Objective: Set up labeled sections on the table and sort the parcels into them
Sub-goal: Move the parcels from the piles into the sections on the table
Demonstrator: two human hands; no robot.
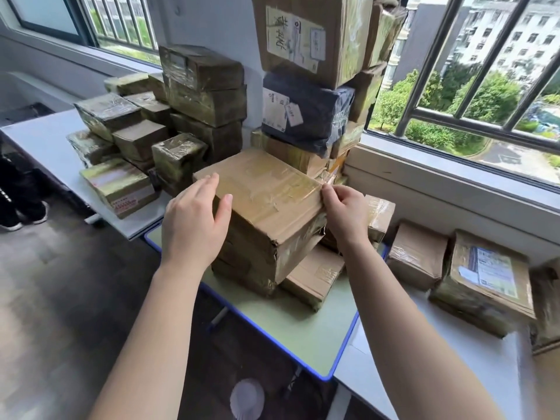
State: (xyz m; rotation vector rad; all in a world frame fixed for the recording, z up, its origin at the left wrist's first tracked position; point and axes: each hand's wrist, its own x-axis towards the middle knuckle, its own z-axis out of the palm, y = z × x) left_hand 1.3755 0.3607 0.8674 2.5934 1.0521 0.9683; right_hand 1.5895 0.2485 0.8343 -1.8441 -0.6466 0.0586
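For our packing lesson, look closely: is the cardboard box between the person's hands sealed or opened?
Sealed. The cardboard box has clear tape across its closed top; no flap stands up.

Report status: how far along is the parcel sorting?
Done: little visibly; taped parcels sit in piles, and no section labels show. In hand: the left hand presses and the right hand pinches the large taped brown cardboard box atop the pile on the green blue-edged table. Left: likely labelling, plus the wall stack with the dark grey plastic-wrapped parcel.
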